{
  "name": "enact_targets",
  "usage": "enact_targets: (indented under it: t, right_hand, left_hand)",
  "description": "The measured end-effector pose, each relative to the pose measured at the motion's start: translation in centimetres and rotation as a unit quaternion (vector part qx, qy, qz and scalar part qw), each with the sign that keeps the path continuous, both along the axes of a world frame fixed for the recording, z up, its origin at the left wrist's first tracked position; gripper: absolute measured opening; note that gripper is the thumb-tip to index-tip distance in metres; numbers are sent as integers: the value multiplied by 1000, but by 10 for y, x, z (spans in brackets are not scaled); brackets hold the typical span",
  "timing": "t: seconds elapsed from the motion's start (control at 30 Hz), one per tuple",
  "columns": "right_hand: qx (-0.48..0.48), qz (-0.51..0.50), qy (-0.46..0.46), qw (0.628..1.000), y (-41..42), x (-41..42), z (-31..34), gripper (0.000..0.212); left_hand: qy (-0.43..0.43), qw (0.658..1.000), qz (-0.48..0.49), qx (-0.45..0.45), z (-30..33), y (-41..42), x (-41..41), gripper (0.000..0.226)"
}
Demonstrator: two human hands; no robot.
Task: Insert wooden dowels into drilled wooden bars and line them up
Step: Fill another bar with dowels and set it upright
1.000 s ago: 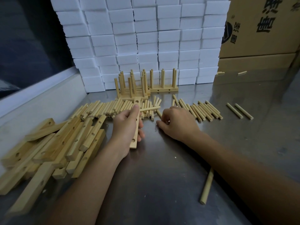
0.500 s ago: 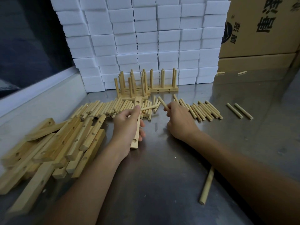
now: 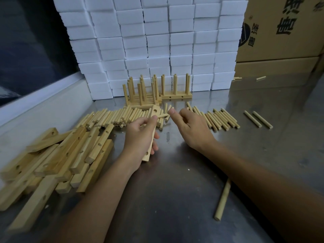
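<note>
The left hand point(image 3: 140, 135) wraps its fingers and thumb around a drilled wooden bar point(image 3: 152, 134), holding it lengthwise away from the body, with one hole showing at the far end beyond the thumb and another near the end below the palm. A dowel point(image 3: 162, 115) sticks out sideways from the bar just past the left thumb tip, and the right hand point(image 3: 190, 128) pinches its free end between thumb and curled fingers, just to the right of the bar. Beyond both grips, a row of loose dowels point(image 3: 112, 117) lies across the metal table point(image 3: 175, 190), running left of the held bar, with another loose batch point(image 3: 219, 118) to the right of the right hand. Farther back stand the finished bars with upright dowels point(image 3: 154, 92), close together against a wall of white foam blocks point(image 3: 157, 41). Left of the left forearm lies a heap of undrilled-side-up bars point(image 3: 61, 160), overlapping one another. One long dowel point(image 3: 222, 200) lies by the right forearm, and two single dowels point(image 3: 258, 119) lie well to the right. Cardboard boxes point(image 3: 284, 32) stand at the far right.
</note>
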State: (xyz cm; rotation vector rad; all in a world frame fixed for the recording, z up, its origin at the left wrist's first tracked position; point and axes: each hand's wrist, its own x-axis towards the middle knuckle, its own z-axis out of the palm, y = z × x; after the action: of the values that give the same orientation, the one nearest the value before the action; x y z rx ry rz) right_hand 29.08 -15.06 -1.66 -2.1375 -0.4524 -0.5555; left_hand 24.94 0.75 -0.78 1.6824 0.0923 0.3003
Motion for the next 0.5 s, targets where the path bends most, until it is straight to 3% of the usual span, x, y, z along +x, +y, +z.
enact_targets:
  t: [0.27,0.5]
  right_hand:
    - [6,-17,-51,999,0,-3,3,65]
    - [11,3,-83,996,-1,-3,2,51]
  left_hand:
    - [-88,990,-10,113,-3,-6,-2,16]
    - [-118,982,13,148,-4,-4,-2,20]
